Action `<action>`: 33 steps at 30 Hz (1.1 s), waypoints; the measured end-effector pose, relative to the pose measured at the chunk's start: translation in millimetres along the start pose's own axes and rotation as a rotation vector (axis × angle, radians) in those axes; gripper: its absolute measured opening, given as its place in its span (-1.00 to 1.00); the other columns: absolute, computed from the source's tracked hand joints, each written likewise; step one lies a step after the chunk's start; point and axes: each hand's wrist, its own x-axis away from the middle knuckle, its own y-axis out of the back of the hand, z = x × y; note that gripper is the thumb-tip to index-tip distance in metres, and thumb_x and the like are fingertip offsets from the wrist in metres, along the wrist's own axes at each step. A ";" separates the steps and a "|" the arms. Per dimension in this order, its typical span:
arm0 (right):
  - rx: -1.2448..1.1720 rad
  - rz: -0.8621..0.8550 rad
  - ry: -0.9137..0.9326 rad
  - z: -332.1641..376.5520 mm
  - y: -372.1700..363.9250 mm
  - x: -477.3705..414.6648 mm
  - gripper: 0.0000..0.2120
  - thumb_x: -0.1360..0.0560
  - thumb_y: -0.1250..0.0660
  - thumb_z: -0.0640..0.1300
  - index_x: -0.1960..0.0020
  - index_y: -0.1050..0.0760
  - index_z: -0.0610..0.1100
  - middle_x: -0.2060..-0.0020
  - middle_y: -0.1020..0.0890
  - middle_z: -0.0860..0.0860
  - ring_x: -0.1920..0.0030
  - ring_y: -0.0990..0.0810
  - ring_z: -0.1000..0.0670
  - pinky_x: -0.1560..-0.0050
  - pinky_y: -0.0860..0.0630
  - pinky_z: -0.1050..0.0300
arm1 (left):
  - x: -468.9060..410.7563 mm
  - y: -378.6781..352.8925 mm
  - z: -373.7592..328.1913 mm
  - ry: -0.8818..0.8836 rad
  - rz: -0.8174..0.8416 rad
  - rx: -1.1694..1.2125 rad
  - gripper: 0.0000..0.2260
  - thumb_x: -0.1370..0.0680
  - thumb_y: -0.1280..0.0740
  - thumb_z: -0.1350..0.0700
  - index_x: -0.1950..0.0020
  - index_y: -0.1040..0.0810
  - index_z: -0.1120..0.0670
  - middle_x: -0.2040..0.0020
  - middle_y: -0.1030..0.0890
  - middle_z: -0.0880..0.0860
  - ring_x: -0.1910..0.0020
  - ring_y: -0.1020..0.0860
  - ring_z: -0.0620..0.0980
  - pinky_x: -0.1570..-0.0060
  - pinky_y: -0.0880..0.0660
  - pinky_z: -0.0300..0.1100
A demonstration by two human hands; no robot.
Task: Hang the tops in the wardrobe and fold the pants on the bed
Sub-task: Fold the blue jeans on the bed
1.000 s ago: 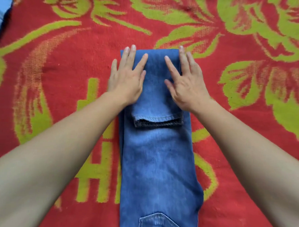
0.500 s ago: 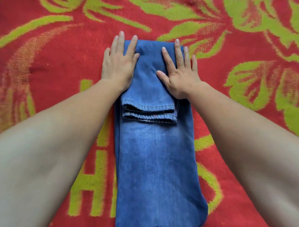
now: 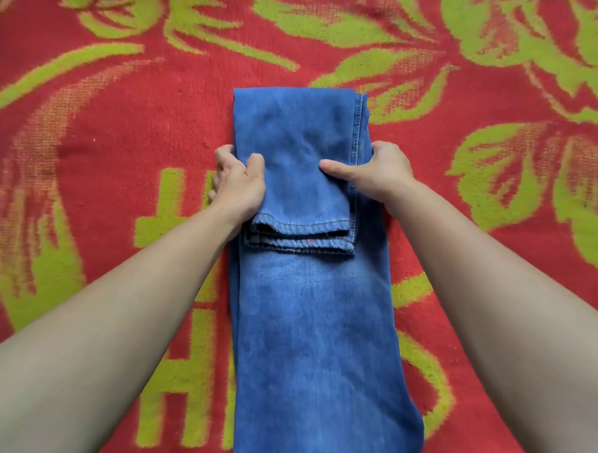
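L hand [image 3: 237, 186] & R hand [image 3: 378, 175] each grip a side of the folded-over leg end of the blue jeans [image 3: 308, 295], thumbs on top; jeans lie lengthwise mid red-green blanket [image 3: 106, 132].

Home, likely a bedroom, as I read it: a plush red blanket [image 3: 123, 133] with green woven flowers and letters fills my whole view like a bed cover, blue jeans [image 3: 313, 329] laid on it.
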 end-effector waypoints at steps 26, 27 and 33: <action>0.125 -0.202 0.706 -98.9 38.9 209.6 -0.69 -0.34 -0.43 -0.23 -0.05 -0.65 -0.01 -0.02 -0.53 -0.08 -0.08 -0.50 -0.16 -0.11 -0.45 -0.05 | 193.9 65.8 93.4 -0.619 -0.069 -0.371 -0.83 -0.46 -0.33 0.28 0.01 -0.49 0.05 0.00 -0.50 0.10 0.02 -0.49 0.09 0.15 -0.33 -0.14; 0.195 -0.187 0.753 -113.7 32.8 216.0 -0.64 -0.33 -0.41 -0.32 -0.05 -0.64 0.00 -0.03 -0.52 -0.08 -0.08 -0.49 -0.16 -0.09 -0.45 -0.04 | 201.6 62.8 104.8 -0.660 -0.051 -0.414 -0.83 -0.46 -0.29 0.29 0.01 -0.50 0.07 -0.01 -0.50 0.10 0.01 -0.50 0.10 0.15 -0.34 -0.14; 0.600 0.101 0.770 -186.7 -2.8 233.9 -0.46 -0.29 -0.39 -0.43 -0.15 -0.66 0.03 -0.29 -0.51 -0.17 -0.19 -0.52 -0.27 -0.14 -0.54 -0.16 | 222.0 35.5 165.5 -0.447 0.201 -0.486 -0.77 -0.53 -0.19 0.32 -0.06 -0.57 0.13 -0.05 -0.59 0.17 -0.07 -0.54 0.20 -0.08 -0.45 0.00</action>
